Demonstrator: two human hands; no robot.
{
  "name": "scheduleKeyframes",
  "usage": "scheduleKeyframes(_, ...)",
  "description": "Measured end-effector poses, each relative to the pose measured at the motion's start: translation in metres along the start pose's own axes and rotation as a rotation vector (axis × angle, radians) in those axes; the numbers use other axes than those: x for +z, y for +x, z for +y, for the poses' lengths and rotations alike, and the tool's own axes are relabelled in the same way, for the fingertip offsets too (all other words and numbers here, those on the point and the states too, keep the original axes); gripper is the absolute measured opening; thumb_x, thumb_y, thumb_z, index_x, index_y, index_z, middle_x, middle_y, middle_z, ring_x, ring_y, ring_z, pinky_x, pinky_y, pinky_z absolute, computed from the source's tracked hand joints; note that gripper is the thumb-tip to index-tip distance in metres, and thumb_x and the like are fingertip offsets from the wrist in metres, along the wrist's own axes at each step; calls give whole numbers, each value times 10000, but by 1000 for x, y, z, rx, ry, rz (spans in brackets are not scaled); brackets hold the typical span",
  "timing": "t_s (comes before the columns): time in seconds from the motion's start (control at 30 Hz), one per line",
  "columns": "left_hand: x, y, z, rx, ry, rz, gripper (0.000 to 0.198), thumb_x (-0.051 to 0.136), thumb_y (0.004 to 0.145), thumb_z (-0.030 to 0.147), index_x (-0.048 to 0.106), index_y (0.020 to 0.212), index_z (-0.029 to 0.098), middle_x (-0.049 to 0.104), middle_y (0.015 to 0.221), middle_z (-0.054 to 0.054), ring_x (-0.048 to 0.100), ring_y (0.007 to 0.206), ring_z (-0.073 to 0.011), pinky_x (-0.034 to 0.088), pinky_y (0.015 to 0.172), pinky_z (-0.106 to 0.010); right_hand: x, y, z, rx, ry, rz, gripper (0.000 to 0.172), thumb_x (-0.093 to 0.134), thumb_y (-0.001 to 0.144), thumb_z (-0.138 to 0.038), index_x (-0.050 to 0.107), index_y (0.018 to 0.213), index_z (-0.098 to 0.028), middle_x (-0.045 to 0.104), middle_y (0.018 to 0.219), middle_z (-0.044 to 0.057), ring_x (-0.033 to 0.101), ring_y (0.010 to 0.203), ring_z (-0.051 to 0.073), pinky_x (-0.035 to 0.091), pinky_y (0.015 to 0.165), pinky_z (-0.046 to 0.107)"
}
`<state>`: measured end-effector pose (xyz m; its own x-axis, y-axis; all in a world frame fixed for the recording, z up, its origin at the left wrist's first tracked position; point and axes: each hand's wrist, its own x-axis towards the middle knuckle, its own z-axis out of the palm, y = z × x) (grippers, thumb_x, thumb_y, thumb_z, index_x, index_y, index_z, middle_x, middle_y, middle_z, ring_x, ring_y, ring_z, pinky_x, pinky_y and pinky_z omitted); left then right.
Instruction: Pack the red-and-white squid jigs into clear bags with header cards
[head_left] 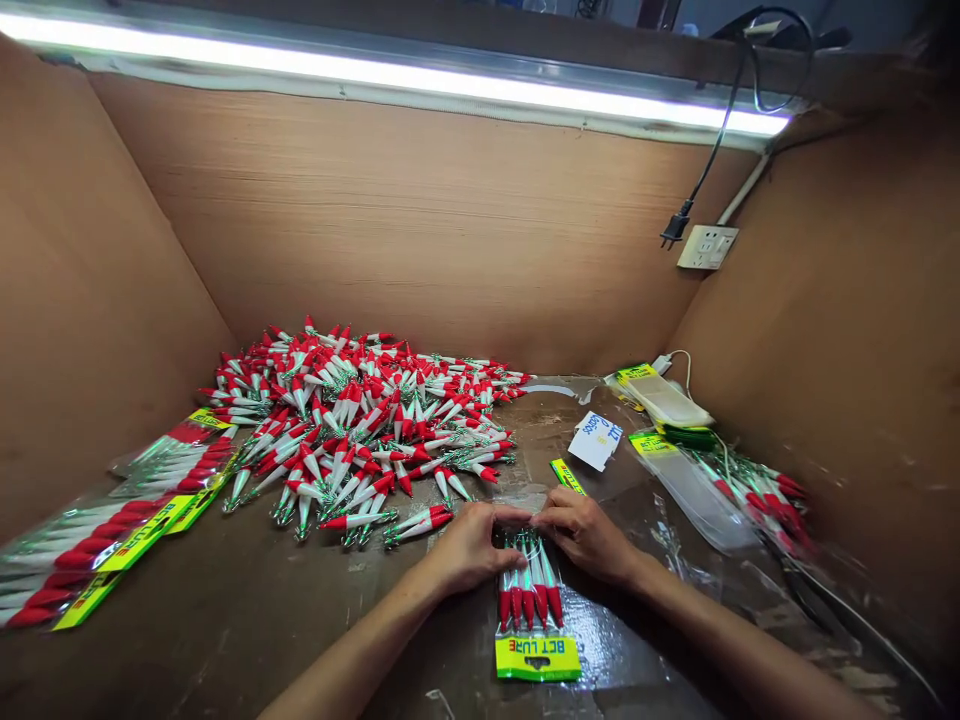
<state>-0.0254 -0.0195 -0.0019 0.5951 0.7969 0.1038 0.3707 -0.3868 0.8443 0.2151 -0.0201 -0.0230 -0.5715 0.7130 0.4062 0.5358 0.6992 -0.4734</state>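
A clear plastic bag of fishing lures (530,600) lies before me, its yellow and green header (538,657) toward me. Several red and white lures sit side by side in it, red tips toward the header. At the bag's far end, my left hand (476,545) pinches the left side of the plastic. My right hand (583,532) grips the same end from the right, fingers bent together. The fingers partly cover the plastic edge between them. Just beyond the left hand spreads a big pile of loose lures (352,430).
Filled lure packs (120,535) overlap at the left. On the right are empty bags (664,395), another clear bag (705,500) and bundled lures (765,495). A white card (596,440) lies beyond my right hand, near a yellow label (568,477). A plug (675,228) dangles by the socket (707,247).
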Motion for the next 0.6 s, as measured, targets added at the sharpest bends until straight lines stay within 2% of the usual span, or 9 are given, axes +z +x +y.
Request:
scheduleKeyframes(0.07,0,-2,1,16,36,-11,486,801,749,235,716,1222,312,758,1160,-8,712,1046,-272,510,957,-362,0,-4,2,-43,-57,5,208,563,971,-175,763,974,-232,677,886,56,621,855,187,498,760,300)
scheduleKeyframes(0.13,-1,-5,-2,58,83,-21,449,786,791,268,708,1229,328,747,1186,-7,706,1080,-273,510,968,-363,-1,-8,3,-100,-124,9,246,559,968,-159,750,1071,-274,707,1082,73,643,949,196,516,827,330)
scheduleKeyframes(0.2,0,-8,-8,122,156,-44,414,750,846,314,691,1255,332,718,1245,-23,655,1188,-280,489,1019,-381,-3,-14,3,-165,-204,15,304,538,978,-160,708,1183,-306,669,1282,82,654,1020,205,525,864,357)
scheduleKeyframes(0.27,0,-13,-14,189,258,-72,396,678,916,342,649,1310,327,671,1321,-39,567,1304,-281,444,1084,-407,-7,-21,1,-241,-276,1,340,504,995,-172,661,1263,-308,631,1370,92,668,1011,205,533,849,361)
scheduleKeyframes(0.37,-3,-24,-17,246,438,-127,485,595,971,398,511,1443,327,536,1473,-52,425,1419,-294,356,1158,-468,-16,-30,-4,-338,-321,-97,373,477,1011,-202,595,1348,-309,605,1411,99,670,981,207,533,843,380)
scheduleKeyframes(0.47,-12,-37,-12,246,575,-201,681,579,947,538,319,1546,345,338,1602,-57,266,1491,-339,267,1187,-545,-26,-37,-11,-367,-262,-182,393,496,1000,-214,569,1376,-303,635,1375,93,661,1022,224,530,875,407)
scheduleKeyframes(0.53,-18,-43,-7,243,609,-234,703,541,950,584,270,1561,367,248,1638,-49,196,1511,-351,224,1196,-562,-31,-40,-15,-341,-196,-173,365,517,982,-214,615,1321,-307,665,1333,86,661,1043,234,532,892,415)
scheduleKeyframes(0.6,-20,-46,-2,229,618,-233,741,535,937,618,243,1570,365,172,1657,-61,162,1517,-358,197,1202,-561,-32,-42,-19,-236,-139,-115,360,528,967,-200,635,1295,-300,663,1331,93,657,1071,239,532,918,414)
